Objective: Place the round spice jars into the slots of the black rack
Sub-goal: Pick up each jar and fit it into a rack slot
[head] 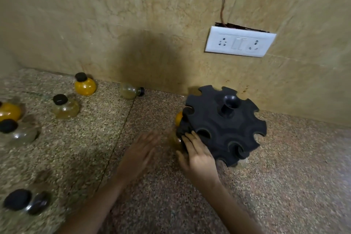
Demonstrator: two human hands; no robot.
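Observation:
The black round rack point(228, 129) stands on the counter by the wall, with notched slots around its rim and a knob on top. An orange jar point(178, 118) sits in a slot on its left side, and a yellowish jar point(175, 141) shows below it. My right hand point(197, 156) rests flat against the rack's left edge, fingers spread over the lower jar. My left hand point(141, 155) is blurred, open, just left of the rack, holding nothing. Several loose round jars with black caps lie at the left: a yellow one point(85, 85), a pale one point(65, 107), and one tipped on its side point(131, 90).
More jars sit at the far left edge point(10, 111), point(19, 131) and a dark one near the front point(26, 202). A tiled wall rises right behind the rack, with a white socket plate point(240, 43) above it. The speckled stone counter point(284, 176) spreads to the right.

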